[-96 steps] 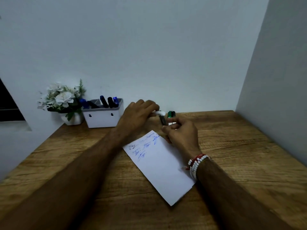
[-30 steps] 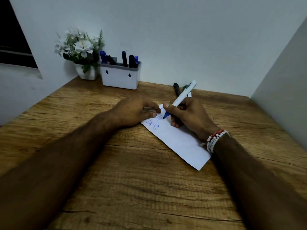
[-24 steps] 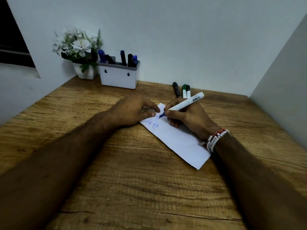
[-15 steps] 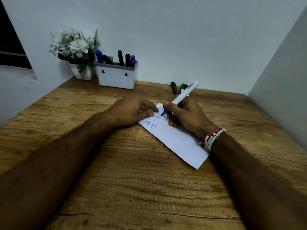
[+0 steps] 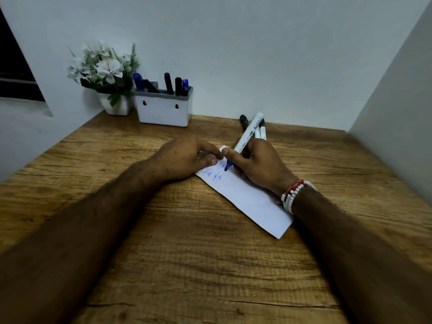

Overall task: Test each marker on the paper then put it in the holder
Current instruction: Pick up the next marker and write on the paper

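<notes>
My right hand (image 5: 258,163) grips a white marker (image 5: 248,133) with a blue tip, and the tip touches the white paper (image 5: 247,197) beside several blue scribbles. My left hand (image 5: 187,157) lies curled on the paper's far left corner; something small seems tucked under its fingers, which I cannot make out. A white holder (image 5: 163,111) with several blue and black markers stands at the back left against the wall. A few more markers (image 5: 261,130) lie on the table behind my right hand, partly hidden by the held marker.
A small white pot of white flowers (image 5: 105,73) stands left of the holder. The wooden table (image 5: 210,265) is closed in by a wall at the back and a panel (image 5: 397,113) on the right.
The marker has swung from lying low to steeper, and its tip has stayed on the paper making short strokes. Earlier my hands were back by the loose markers. The view has drifted slightly.
</notes>
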